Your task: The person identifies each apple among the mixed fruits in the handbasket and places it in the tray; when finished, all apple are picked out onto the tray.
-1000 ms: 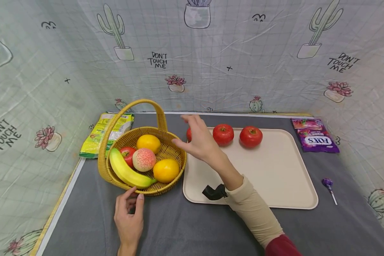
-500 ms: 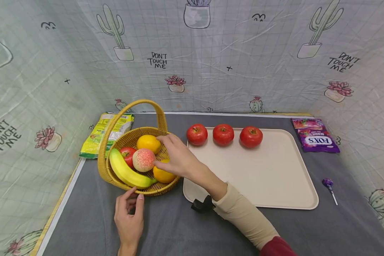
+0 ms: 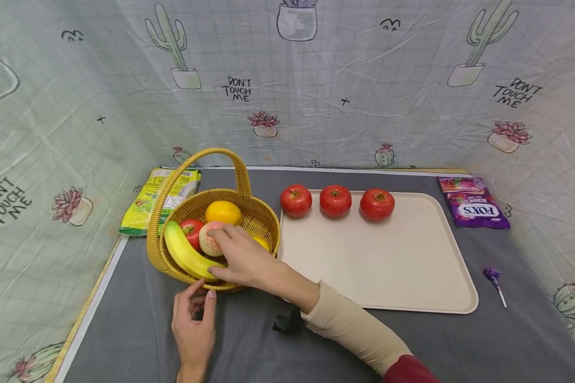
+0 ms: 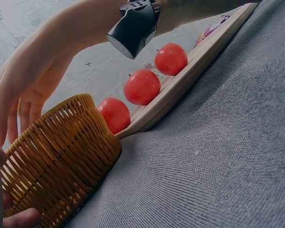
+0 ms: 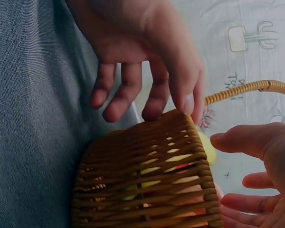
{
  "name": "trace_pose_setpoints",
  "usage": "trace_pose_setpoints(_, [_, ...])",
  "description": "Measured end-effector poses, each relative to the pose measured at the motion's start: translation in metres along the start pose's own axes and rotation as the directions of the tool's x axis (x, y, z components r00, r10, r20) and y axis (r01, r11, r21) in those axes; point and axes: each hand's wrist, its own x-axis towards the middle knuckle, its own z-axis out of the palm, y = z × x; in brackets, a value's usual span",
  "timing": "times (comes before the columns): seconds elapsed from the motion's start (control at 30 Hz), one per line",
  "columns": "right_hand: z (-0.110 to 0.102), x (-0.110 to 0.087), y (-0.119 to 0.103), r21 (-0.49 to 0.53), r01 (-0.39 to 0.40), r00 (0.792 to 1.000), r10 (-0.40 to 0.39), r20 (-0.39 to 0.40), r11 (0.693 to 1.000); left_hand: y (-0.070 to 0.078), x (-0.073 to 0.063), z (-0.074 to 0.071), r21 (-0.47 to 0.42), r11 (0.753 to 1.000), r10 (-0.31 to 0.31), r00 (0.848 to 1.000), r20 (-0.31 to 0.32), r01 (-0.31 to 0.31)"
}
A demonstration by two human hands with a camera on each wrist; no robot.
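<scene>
In the head view a yellow wicker basket (image 3: 264,217) holds a banana (image 3: 184,252), a red apple (image 3: 190,230), a peach (image 3: 208,240) and two orange-yellow fruits, one at the back (image 3: 222,213) and one at the right (image 3: 262,243). My right hand (image 3: 244,258) reaches in from the right, fingers spread. Its fingertips overlap the peach and its thumb lies over the banana's end; it covers most of the right-hand fruit. My left hand (image 3: 194,324) is at the near rim; in the right wrist view its thumb and index finger (image 5: 198,97) pinch that rim.
A beige tray (image 3: 378,255) lies right of the basket, with three red apples (image 3: 335,201) along its far edge. Behind the basket is a yellow-green packet (image 3: 141,205). A purple candy bag (image 3: 474,205) and a lollipop (image 3: 493,276) lie at the right.
My right hand has moved left and down from above the tray's left edge into the basket, over the peach, uncovering the leftmost apple on the tray. My left hand has stayed at the rim.
</scene>
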Motion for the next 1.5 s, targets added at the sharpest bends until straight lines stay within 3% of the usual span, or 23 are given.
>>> trace_pose_setpoints(0.27, [0.008, 0.002, -0.004, -0.03, 0.025, 1.0, -0.025, 0.011, 0.999, 0.001, 0.0, 0.0, -0.01, 1.0, -0.006, 1.0, -0.008, 0.006])
trace_pose_setpoints(0.5, [0.013, 0.0, -0.009, -0.025, 0.055, 0.998, -0.054, 0.031, 0.998, 0.0, -0.001, 0.002, -0.02, 0.997, -0.077, 0.997, -0.027, 0.077])
trace_pose_setpoints(1.07, [0.02, 0.008, -0.015, -0.02, 0.044, 0.985, -0.04, 0.168, 0.999, 0.0, -0.001, 0.002, -0.027, 0.997, -0.074, 0.997, -0.032, 0.073])
trace_pose_setpoints(1.2, [0.019, 0.008, -0.013, -0.039, 0.053, 0.992, -0.048, 0.118, 0.998, 0.002, -0.001, 0.003, -0.014, 0.997, -0.082, 0.996, -0.042, 0.081])
trace_pose_setpoints(1.4, [0.016, 0.013, -0.008, -0.155, 0.041, 0.995, -0.055, -0.085, 0.987, 0.003, -0.001, 0.003, -0.02, 0.999, -0.05, 0.998, -0.048, 0.049])
trace_pose_setpoints(1.5, [0.017, 0.017, -0.005, -0.215, 0.018, 0.99, -0.047, -0.132, 0.976, 0.003, -0.001, 0.002, -0.018, 0.999, -0.046, 0.998, -0.045, 0.045])
